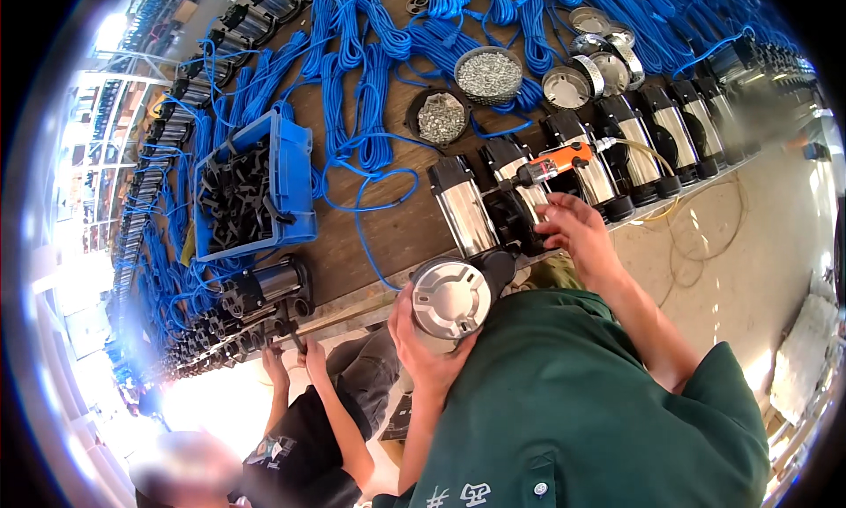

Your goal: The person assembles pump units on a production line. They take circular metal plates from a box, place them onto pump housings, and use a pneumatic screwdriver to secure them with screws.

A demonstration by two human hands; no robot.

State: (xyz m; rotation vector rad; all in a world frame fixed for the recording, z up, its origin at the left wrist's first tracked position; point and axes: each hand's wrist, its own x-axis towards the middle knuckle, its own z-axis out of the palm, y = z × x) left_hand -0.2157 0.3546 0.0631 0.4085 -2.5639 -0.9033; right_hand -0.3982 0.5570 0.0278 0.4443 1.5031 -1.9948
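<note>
My left hand (423, 345) grips the round silver end cap (449, 301) of a steel-bodied pump with black ends, held at the near edge of the wooden table (397, 235). My right hand (577, 230) hovers with fingers apart just below an orange power screwdriver (553, 166), which lies across a row of similar pumps (617, 151). Its fingertips are close to the black end of one pump (520, 222); I cannot tell if they touch it. A pale hose (656, 169) runs from the screwdriver off the table's right side.
A blue bin (295, 169) holds black plastic parts. Coils of blue cable (370, 111) cover the table. Two round dishes of screws (487, 74) (441, 118) and silver caps (586, 72) sit farther back. At lower left another person's hands (295, 358) work on black parts.
</note>
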